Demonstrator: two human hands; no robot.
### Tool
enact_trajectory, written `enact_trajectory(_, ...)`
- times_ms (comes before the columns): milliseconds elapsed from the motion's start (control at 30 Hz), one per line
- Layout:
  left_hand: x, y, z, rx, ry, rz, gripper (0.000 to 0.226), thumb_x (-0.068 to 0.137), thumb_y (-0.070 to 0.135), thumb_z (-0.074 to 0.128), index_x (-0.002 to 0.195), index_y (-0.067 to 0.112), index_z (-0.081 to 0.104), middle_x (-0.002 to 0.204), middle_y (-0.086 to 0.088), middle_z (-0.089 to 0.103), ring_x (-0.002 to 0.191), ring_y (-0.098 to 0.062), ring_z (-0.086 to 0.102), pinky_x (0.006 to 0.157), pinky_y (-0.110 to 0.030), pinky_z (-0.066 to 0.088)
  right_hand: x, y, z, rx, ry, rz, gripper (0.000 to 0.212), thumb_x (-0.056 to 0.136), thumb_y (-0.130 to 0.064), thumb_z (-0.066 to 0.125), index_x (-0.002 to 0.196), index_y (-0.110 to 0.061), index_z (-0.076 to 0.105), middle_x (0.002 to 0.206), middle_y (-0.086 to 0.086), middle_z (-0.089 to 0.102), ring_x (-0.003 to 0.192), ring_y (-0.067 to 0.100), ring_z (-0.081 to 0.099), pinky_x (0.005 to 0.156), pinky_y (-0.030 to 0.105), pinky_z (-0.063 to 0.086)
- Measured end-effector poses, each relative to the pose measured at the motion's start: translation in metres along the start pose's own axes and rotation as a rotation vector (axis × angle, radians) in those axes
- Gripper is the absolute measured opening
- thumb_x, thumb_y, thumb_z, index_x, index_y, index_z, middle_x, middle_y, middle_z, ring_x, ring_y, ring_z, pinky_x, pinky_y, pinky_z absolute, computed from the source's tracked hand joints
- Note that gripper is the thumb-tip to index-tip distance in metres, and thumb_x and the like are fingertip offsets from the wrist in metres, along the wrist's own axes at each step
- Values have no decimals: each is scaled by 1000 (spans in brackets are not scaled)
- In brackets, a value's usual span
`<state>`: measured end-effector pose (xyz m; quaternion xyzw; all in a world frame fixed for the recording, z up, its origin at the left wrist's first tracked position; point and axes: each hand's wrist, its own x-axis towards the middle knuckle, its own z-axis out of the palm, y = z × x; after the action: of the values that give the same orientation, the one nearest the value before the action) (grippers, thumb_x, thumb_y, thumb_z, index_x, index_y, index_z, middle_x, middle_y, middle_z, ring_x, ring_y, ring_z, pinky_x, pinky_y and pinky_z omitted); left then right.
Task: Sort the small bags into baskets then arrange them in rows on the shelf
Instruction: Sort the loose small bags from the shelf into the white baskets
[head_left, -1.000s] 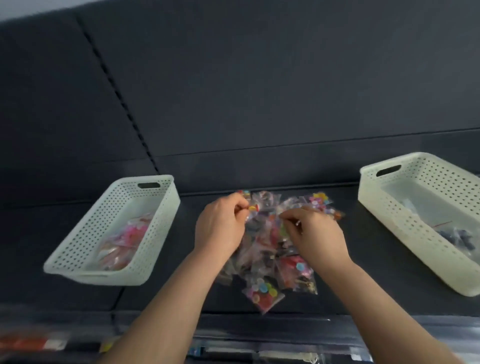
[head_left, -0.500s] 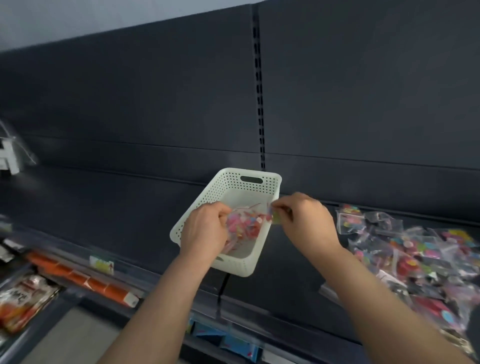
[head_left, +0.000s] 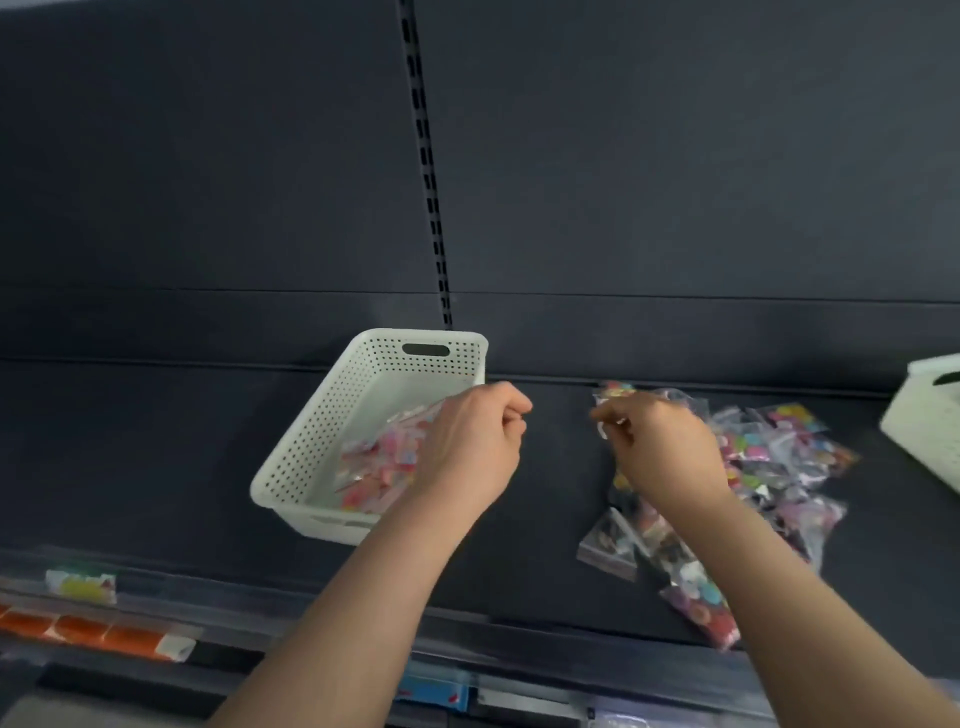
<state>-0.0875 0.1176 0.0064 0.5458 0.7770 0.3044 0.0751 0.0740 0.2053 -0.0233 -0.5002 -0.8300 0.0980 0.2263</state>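
Pink bag (head_left: 384, 460) out of left hand (head_left: 467, 447) and right hand (head_left: 665, 452), into the basket (head_left: 311, 431); right hand at the pile (head_left: 779, 467).

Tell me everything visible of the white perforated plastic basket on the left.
The white perforated plastic basket is rectangular, its walls full of small round holes, with a smooth rim and a slot handle in the far end. It stands upright and slanted on the dark shelf. Inside lie small clear bags with pink and red contents. The left hand hides part of its right rim; contact cannot be told.
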Motion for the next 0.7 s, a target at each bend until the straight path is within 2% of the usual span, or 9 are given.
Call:
enact_trajectory(167,-5,37,46,72,-450,131,18,84,24,75,101,25,71,86,14,66,82,-6,63,75,-24,50,-33,55,-18,-21,-18,113,19,88,-19,61,98,-31,73,97,-5,71,88,22,65,67,30,49)
enact_trajectory(267,-10,46,71,100,-544,134,28,78,25,79,105,25,69,93,10,67,85,-10,63,77,-30,53,-46,78,-19,-7,-100,92,10,85,-30,63,78,-32,69,83,-9,70,74,17,64,63,33,53)
enact_trajectory(333,-13,48,84,111,-512,139,30,80,22,77,109,26,68,98,9,66,88,-11,62,80,-32,53,-53,89,-20,-32,-156,85,12,84,-30,61,77,-26,69,81,-8,68,72,14,61,62,34,53)
enact_trajectory(467,-12,50,98,177,-350,161,27,90,20,67,116,28,65,111,5,62,98,-14,59,82,-30,51,-58,104,-25,-83,-155,100,18,86,-22,56,85,-32,71,88,-12,67,79,14,60,65,30,52)
enact_trajectory(567,-12,51,103,241,-276,146,28,95,18,60,120,28,64,116,5,62,105,-16,56,82,-31,49,-57,113,-27,-138,-151,109,19,87,-19,55,85,-30,71,87,-9,66,80,16,59,62,27,48)
enact_trajectory(700,-14,56,108,184,-166,143,21,97,28,55,115,28,68,113,8,65,104,-14,52,81,-27,48,-56,120,-30,-177,-142,94,22,88,-16,53,90,-31,70,89,-8,66,83,17,59,62,26,43)
